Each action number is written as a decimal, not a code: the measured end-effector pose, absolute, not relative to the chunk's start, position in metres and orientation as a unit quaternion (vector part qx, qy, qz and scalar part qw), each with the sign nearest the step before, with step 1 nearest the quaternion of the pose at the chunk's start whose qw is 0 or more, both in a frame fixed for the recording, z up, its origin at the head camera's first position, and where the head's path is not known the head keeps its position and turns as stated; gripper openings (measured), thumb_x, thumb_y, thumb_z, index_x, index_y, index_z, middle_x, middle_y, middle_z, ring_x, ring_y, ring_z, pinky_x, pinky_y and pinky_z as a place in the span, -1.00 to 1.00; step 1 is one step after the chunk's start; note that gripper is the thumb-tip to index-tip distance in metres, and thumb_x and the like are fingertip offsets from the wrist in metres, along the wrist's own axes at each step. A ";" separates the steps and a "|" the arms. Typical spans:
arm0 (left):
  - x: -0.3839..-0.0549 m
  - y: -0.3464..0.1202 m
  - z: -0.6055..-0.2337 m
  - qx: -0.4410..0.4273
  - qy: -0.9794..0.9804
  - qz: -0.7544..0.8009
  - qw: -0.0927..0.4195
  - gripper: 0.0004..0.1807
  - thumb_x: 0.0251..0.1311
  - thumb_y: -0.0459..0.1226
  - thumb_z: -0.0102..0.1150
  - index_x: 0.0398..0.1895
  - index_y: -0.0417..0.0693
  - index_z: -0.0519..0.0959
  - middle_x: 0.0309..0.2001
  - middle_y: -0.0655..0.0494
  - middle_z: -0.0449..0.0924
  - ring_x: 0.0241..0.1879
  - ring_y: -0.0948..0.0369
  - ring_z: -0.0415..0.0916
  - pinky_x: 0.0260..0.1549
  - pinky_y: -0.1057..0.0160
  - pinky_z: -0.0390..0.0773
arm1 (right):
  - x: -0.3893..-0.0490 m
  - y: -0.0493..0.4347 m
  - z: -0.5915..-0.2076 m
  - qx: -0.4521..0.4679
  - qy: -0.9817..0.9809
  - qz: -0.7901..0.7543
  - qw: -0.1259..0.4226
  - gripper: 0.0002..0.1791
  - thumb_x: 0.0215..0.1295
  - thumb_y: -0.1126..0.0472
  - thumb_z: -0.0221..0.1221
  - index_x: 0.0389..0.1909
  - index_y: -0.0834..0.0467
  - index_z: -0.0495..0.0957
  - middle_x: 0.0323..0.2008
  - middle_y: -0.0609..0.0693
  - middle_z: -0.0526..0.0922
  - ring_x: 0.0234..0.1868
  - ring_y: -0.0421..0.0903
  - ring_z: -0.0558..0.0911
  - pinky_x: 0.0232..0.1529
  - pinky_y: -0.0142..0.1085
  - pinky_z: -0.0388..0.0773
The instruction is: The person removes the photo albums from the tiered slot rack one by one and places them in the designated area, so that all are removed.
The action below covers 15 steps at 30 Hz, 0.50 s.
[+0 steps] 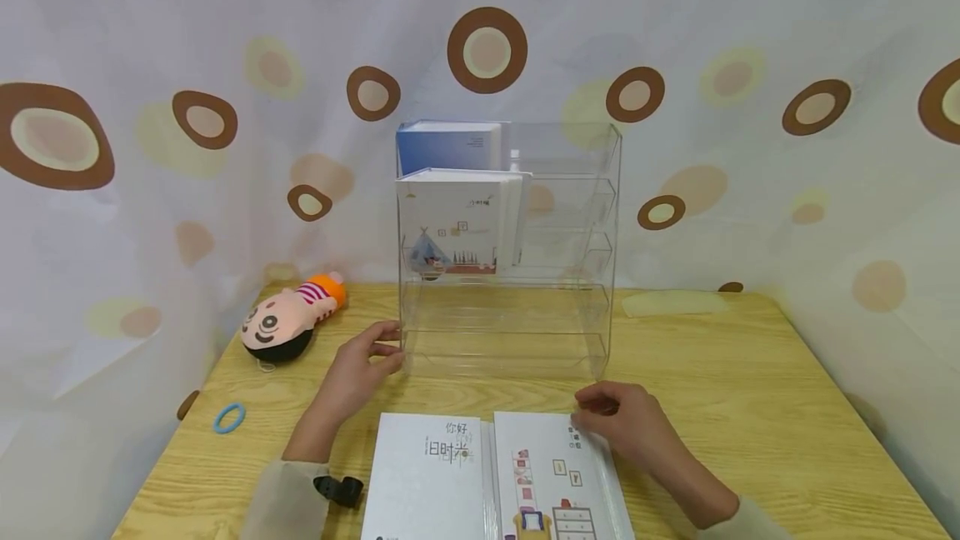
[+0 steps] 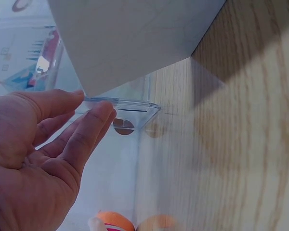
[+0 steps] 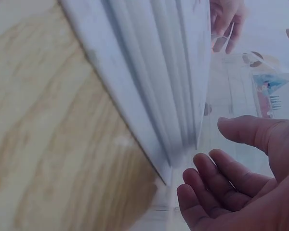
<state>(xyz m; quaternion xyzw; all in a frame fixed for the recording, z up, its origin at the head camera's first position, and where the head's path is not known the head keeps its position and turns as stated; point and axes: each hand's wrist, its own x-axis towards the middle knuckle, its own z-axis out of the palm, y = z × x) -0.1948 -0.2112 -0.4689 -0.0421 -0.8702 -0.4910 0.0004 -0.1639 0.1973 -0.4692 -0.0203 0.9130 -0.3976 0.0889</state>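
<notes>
A clear acrylic rack [image 1: 506, 361] with stepped shelves stands at the middle of the table. My left hand [image 1: 369, 365] is at the rack's lower left edge, thumb and fingers extended and fingertips right at the clear side panel. On the table in front lie two white books side by side, a left book [image 1: 423, 473] and a right book [image 1: 540, 465] with a cabinet drawing. My right hand [image 1: 622, 423] is at the right book's upper right corner. In the right wrist view its fingers [image 3: 209, 183] are loosely bent beside the book's edge, and nothing is between them and the thumb.
Upper shelves of the rack hold a blue book [image 1: 442, 148] and several white books [image 1: 450, 223], all at the left side. A plush doll [image 1: 288, 319] lies left of the rack, and a blue ring [image 1: 229, 418] lies nearer on the table. A patterned curtain [image 1: 720, 48] hangs behind.
</notes>
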 end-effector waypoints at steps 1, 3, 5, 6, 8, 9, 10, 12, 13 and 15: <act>-0.195 -0.211 -0.469 -0.042 -0.870 -0.491 0.001 -0.44 0.60 -0.35 0.30 0.59 -0.20 0.48 0.43 -0.22 0.66 0.31 -0.15 0.69 0.18 0.01 0.83 | -0.165 0.197 -0.468 -0.022 0.912 -0.399 0.089 -0.66 0.35 0.13 0.56 0.08 0.16 0.83 -0.09 -0.06 0.86 -0.10 -0.16 0.72 -0.06 -0.29 0.67; -0.194 -0.212 -0.469 -0.041 -0.870 -0.491 0.001 -0.44 0.60 -0.35 0.29 0.59 -0.20 0.48 0.43 -0.22 0.66 0.31 -0.15 0.69 0.17 0.02 0.83 | -0.166 0.196 -0.464 -0.028 0.911 -0.403 0.085 -0.64 0.37 0.12 0.55 0.09 0.17 0.82 -0.07 -0.06 0.87 -0.09 -0.16 0.72 -0.06 -0.31 0.66; -0.194 -0.212 -0.469 -0.040 -0.870 -0.491 0.002 -0.44 0.60 -0.35 0.29 0.59 -0.20 0.49 0.42 -0.21 0.66 0.31 -0.14 0.69 0.17 0.03 0.83 | -0.168 0.196 -0.460 -0.037 0.908 -0.409 0.081 -0.62 0.38 0.10 0.55 0.12 0.18 0.81 -0.04 -0.05 0.87 -0.07 -0.16 0.73 -0.05 -0.32 0.67; -0.194 -0.212 -0.469 -0.040 -0.870 -0.491 0.002 -0.44 0.60 -0.35 0.29 0.59 -0.20 0.49 0.42 -0.21 0.66 0.31 -0.14 0.69 0.17 0.04 0.83 | -0.168 0.195 -0.457 -0.041 0.907 -0.412 0.079 -0.62 0.39 0.10 0.54 0.13 0.19 0.80 -0.02 -0.04 0.87 -0.05 -0.15 0.74 -0.05 -0.32 0.67; -0.194 -0.212 -0.469 -0.041 -0.869 -0.492 0.002 -0.44 0.60 -0.36 0.29 0.59 -0.20 0.49 0.42 -0.21 0.66 0.31 -0.15 0.69 0.16 0.05 0.83 | -0.170 0.195 -0.453 -0.048 0.905 -0.416 0.076 -0.60 0.41 0.09 0.53 0.15 0.20 0.79 0.01 -0.01 0.87 -0.03 -0.14 0.75 -0.06 -0.33 0.68; -0.194 -0.212 -0.469 -0.040 -0.869 -0.493 0.003 -0.44 0.60 -0.36 0.30 0.59 -0.19 0.49 0.42 -0.21 0.66 0.31 -0.15 0.69 0.15 0.05 0.84 | -0.171 0.194 -0.451 -0.051 0.904 -0.418 0.076 -0.59 0.42 0.09 0.53 0.16 0.21 0.78 0.02 0.00 0.87 -0.01 -0.13 0.76 -0.06 -0.34 0.69; -0.194 -0.212 -0.469 -0.041 -0.869 -0.493 0.003 -0.44 0.60 -0.36 0.30 0.59 -0.19 0.49 0.42 -0.22 0.66 0.31 -0.15 0.69 0.15 0.05 0.84 | -0.171 0.194 -0.449 -0.054 0.903 -0.420 0.076 -0.59 0.43 0.09 0.52 0.17 0.22 0.77 0.04 0.02 0.87 0.01 -0.11 0.76 -0.06 -0.33 0.69; -0.194 -0.211 -0.469 -0.042 -0.869 -0.493 0.003 -0.44 0.59 -0.36 0.30 0.59 -0.20 0.49 0.42 -0.22 0.66 0.31 -0.15 0.69 0.15 0.03 0.83 | -0.172 0.194 -0.445 -0.058 0.901 -0.423 0.075 -0.58 0.45 0.09 0.50 0.20 0.23 0.76 0.08 0.06 0.87 0.05 -0.07 0.78 -0.03 -0.31 0.71; -0.194 -0.211 -0.469 -0.042 -0.869 -0.494 0.003 -0.44 0.60 -0.36 0.29 0.59 -0.20 0.49 0.42 -0.23 0.65 0.31 -0.16 0.68 0.16 0.02 0.83 | -0.173 0.194 -0.443 -0.061 0.901 -0.424 0.074 -0.57 0.46 0.09 0.49 0.21 0.23 0.76 0.10 0.08 0.86 0.08 -0.05 0.79 0.00 -0.30 0.72; -0.195 -0.211 -0.470 -0.043 -0.869 -0.494 0.002 -0.44 0.60 -0.36 0.29 0.59 -0.20 0.49 0.42 -0.24 0.65 0.31 -0.16 0.68 0.17 -0.01 0.83 | -0.174 0.194 -0.439 -0.063 0.900 -0.425 0.071 -0.56 0.48 0.08 0.48 0.23 0.23 0.75 0.13 0.10 0.86 0.11 -0.01 0.79 0.05 -0.26 0.73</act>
